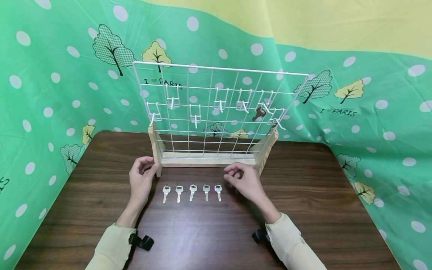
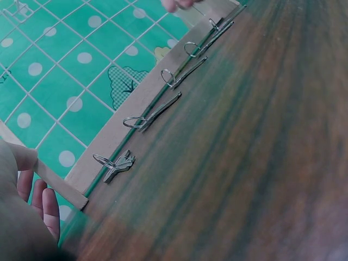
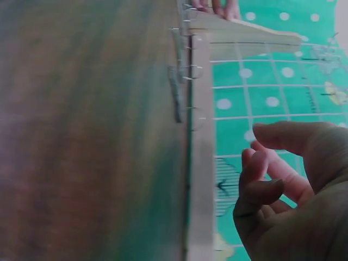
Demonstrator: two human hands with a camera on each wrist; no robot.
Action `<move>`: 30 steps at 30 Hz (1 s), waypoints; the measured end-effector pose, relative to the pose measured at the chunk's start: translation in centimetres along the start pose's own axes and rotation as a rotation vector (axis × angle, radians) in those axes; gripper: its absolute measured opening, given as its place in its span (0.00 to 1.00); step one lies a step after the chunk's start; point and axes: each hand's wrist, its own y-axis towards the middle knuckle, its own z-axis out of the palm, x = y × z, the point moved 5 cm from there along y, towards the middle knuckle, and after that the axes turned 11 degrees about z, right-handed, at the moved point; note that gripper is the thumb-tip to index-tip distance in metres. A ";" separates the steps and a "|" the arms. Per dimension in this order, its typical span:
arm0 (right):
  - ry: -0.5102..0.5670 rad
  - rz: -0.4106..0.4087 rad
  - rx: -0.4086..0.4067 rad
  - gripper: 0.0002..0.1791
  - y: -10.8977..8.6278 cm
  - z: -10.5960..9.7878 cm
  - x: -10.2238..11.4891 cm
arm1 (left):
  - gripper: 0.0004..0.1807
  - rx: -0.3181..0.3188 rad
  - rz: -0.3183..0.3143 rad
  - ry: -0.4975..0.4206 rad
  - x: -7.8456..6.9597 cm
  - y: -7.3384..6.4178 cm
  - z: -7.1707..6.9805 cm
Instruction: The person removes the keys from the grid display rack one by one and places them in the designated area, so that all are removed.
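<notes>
My left hand [image 1: 141, 180] holds the left wooden leg [image 1: 155, 152] of a white wire grid rack [image 1: 202, 88], thumb on one side and fingers on the other. Several silver keys [image 1: 193, 192] lie in a row on the table before the rack; small wire rings [image 2: 135, 122] stand up from them. Beside the right end of that row, my right hand [image 1: 248, 182] hovers near the rack's base bar [image 1: 207, 162], fingers loosely bent with nothing between them. A darker key [image 1: 259, 113] hangs from a hook at the grid's right side.
Several white hooks [image 1: 220, 104] are fixed on the grid at two heights. Green cloth [image 1: 50, 93] with dots and trees hangs behind and beside the brown wooden table [image 1: 202, 232]. The right wooden leg [image 1: 267, 150] stands just behind my right hand.
</notes>
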 end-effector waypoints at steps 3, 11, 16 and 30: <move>0.083 -0.026 -0.065 0.08 -0.1 -1.0 1.0 | 0.16 0.001 0.001 -0.001 0.0 0.0 0.0; 0.229 -0.084 -0.231 0.09 -0.7 -3.5 3.8 | 0.16 -0.002 -0.004 -0.004 0.0 0.0 -0.1; 0.341 -0.136 -0.312 0.11 -1.1 -5.0 5.3 | 0.16 0.003 -0.001 0.002 0.0 0.0 0.0; 0.560 -0.337 -0.594 0.10 -1.1 -7.4 8.4 | 0.16 0.002 0.001 -0.001 0.0 0.0 0.0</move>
